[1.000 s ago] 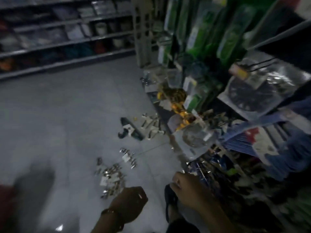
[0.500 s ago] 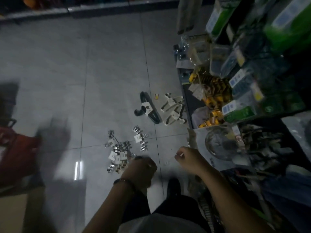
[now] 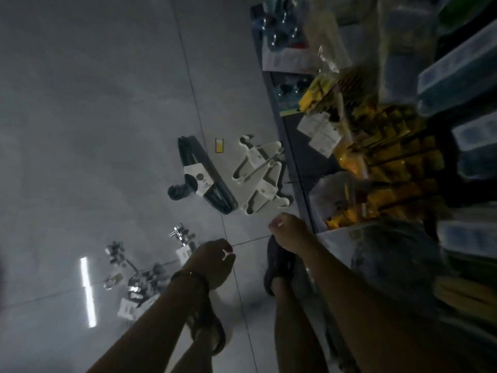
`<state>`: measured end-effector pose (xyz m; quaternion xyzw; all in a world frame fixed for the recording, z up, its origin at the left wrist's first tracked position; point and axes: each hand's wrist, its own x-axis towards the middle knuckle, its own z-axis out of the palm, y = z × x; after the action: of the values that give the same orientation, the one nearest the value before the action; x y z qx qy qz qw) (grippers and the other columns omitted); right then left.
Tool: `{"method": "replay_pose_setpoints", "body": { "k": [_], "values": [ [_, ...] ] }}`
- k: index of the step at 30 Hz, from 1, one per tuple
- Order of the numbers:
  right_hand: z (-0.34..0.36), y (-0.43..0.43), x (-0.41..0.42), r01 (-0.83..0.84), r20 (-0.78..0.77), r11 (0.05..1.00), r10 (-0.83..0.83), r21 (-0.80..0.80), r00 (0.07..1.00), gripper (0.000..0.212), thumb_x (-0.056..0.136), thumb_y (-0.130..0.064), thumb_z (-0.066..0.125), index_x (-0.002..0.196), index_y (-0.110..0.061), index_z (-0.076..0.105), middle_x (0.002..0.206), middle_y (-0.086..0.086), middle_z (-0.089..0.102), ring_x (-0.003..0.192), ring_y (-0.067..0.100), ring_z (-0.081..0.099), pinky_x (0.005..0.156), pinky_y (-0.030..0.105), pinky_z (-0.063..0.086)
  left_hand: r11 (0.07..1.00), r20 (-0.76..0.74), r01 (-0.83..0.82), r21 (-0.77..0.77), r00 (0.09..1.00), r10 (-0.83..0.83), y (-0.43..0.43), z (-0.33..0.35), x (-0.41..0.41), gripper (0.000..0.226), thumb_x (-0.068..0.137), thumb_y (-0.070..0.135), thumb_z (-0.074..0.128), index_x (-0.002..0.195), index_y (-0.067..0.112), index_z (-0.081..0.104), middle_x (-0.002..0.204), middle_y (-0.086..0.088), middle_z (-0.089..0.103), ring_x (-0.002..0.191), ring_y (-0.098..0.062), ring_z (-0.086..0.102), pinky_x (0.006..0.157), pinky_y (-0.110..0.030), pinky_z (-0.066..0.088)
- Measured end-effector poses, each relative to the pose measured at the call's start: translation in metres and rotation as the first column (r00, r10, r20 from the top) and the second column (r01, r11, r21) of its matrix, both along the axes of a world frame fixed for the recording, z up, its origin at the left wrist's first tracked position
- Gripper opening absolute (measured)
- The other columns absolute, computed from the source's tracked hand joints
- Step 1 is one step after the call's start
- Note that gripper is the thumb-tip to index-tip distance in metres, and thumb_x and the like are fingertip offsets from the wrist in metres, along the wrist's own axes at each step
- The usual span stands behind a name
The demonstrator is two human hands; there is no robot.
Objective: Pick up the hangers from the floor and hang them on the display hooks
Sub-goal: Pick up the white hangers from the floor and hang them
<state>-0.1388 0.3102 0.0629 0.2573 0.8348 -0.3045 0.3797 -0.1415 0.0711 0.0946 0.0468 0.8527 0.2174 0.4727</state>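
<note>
A bundle of dark hangers (image 3: pixel 206 175) with a white label lies on the grey tiled floor. Right beside it lies a pile of cream hangers (image 3: pixel 260 176), close to the shelf base. Several metal clip hangers (image 3: pixel 139 273) with white tags are scattered nearer to me on the left. My left hand (image 3: pixel 212 262) hovers above the clip hangers with its fingers curled in, holding nothing that I can see. My right hand (image 3: pixel 289 232) is a loose fist just short of the cream pile, also with nothing visible in it.
A display rack (image 3: pixel 376 162) full of yellow and packaged goods fills the right side, its base edge (image 3: pixel 293 168) running along the floor. A small yellow tag (image 3: pixel 219 145) lies between the hanger piles. My feet in dark sandals (image 3: pixel 278 267) stand below my hands.
The view has tilted down from the aisle shelves to the floor. Both hands have moved forward and down toward the hangers, which now look closer.
</note>
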Motion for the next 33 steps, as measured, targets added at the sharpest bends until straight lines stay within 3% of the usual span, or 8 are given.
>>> {"method": "replay_pose_setpoints", "body": {
  "k": [10, 14, 16, 18, 25, 29, 31, 33],
  "values": [
    [-0.341, 0.023, -0.082, 0.356, 0.184, 0.931, -0.364, 0.077, 0.913, 0.055, 0.108, -0.039, 0.047, 0.144, 0.003, 0.049, 0.143, 0.021, 0.057, 0.128, 0.034, 0.059, 0.100, 0.036, 0.049, 0.961, -0.037, 0.256, -0.106, 0.965, -0.261, 0.101, -0.309, -0.152, 0.064, 0.103, 0.037, 0.058, 0.160, 0.024, 0.034, 0.167, -0.006, 0.028, 0.147, -0.040, 0.038, 0.116, -0.056, 0.043],
    [-0.419, 0.028, -0.074, 0.499, 0.159, 0.862, -0.506, 0.088, 0.847, 0.067, 0.105, -0.047, 0.051, 0.156, -0.005, 0.040, 0.151, 0.018, 0.051, 0.134, 0.032, 0.055, 0.107, 0.036, 0.048, 0.916, -0.246, 0.326, -0.236, 0.892, -0.381, 0.124, -0.387, -0.190, 0.067, 0.100, 0.030, 0.058, 0.160, 0.027, 0.028, 0.163, -0.006, 0.031, 0.129, -0.040, 0.043, 0.101, -0.055, 0.050],
    [-0.442, 0.026, -0.072, 0.534, 0.103, 0.842, -0.539, 0.072, 0.836, 0.055, 0.104, -0.042, 0.056, 0.149, -0.011, 0.049, 0.141, 0.013, 0.061, 0.121, 0.026, 0.062, 0.091, 0.029, 0.053, 0.898, -0.284, 0.325, -0.296, 0.868, -0.407, 0.128, -0.413, -0.193, 0.064, 0.098, 0.035, 0.057, 0.157, 0.027, 0.033, 0.162, -0.006, 0.032, 0.125, -0.038, 0.045, 0.100, -0.053, 0.050],
    [-0.451, 0.025, -0.069, 0.652, 0.079, 0.757, -0.654, 0.054, 0.753, 0.042, 0.103, -0.030, 0.061, 0.140, -0.013, 0.055, 0.130, 0.007, 0.066, 0.105, 0.019, 0.064, 0.073, 0.021, 0.046, 0.920, -0.231, 0.263, -0.291, 0.913, -0.335, 0.131, -0.422, -0.183, 0.064, 0.101, 0.042, 0.055, 0.159, 0.028, 0.032, 0.161, -0.005, 0.033, 0.128, -0.039, 0.046, 0.103, -0.053, 0.048],
    [-0.398, 0.014, -0.026, 0.756, -0.193, 0.654, -0.745, -0.027, 0.638, 0.056, 0.102, -0.036, 0.062, 0.151, -0.021, 0.041, 0.132, 0.006, 0.066, 0.116, 0.027, 0.067, 0.090, 0.035, 0.055, 0.966, 0.190, 0.161, -0.202, 0.974, -0.123, 0.133, -0.414, -0.072, 0.038, 0.106, 0.030, 0.048, 0.144, 0.024, 0.051, 0.125, -0.012, 0.067, 0.110, -0.030, 0.066, 0.095, -0.045, 0.059],
    [-0.365, 0.022, 0.005, 0.767, -0.106, 0.637, -0.771, -0.083, 0.629, 0.046, 0.090, -0.070, 0.054, 0.118, -0.034, 0.062, 0.101, -0.012, 0.068, 0.099, 0.017, 0.068, 0.090, 0.048, 0.058, 0.978, 0.449, 0.135, -0.161, 0.892, -0.049, 0.117, -0.405, -0.018, 0.038, 0.107, 0.018, 0.048, 0.144, 0.017, 0.054, 0.130, -0.015, 0.066, 0.117, -0.031, 0.064, 0.102, -0.043, 0.056],
    [-0.357, 0.025, 0.012, 0.807, -0.128, 0.573, -0.819, -0.142, 0.559, 0.029, 0.101, -0.052, 0.051, 0.107, -0.030, 0.069, 0.101, -0.007, 0.071, 0.100, 0.020, 0.069, 0.089, 0.045, 0.057, 0.978, 0.510, -0.152, -0.147, 0.835, 0.206, 0.108, -0.404, 0.001, 0.032, 0.107, 0.018, 0.051, 0.137, 0.014, 0.061, 0.123, -0.012, 0.069, 0.111, -0.030, 0.067, 0.099, -0.047, 0.057],
    [-0.346, 0.020, 0.017, 0.785, -0.201, 0.612, -0.785, -0.096, 0.586, 0.043, 0.101, -0.052, 0.046, 0.109, -0.018, 0.071, 0.104, 0.001, 0.071, 0.105, 0.027, 0.068, 0.085, 0.039, 0.054, 0.798, 0.526, -0.588, -0.133, 0.640, 0.559, 0.102, -0.394, 0.010, 0.029, 0.107, 0.024, 0.052, 0.131, 0.013, 0.064, 0.114, -0.010, 0.072, 0.099, -0.030, 0.069, 0.088, -0.048, 0.058]
  ]
}}
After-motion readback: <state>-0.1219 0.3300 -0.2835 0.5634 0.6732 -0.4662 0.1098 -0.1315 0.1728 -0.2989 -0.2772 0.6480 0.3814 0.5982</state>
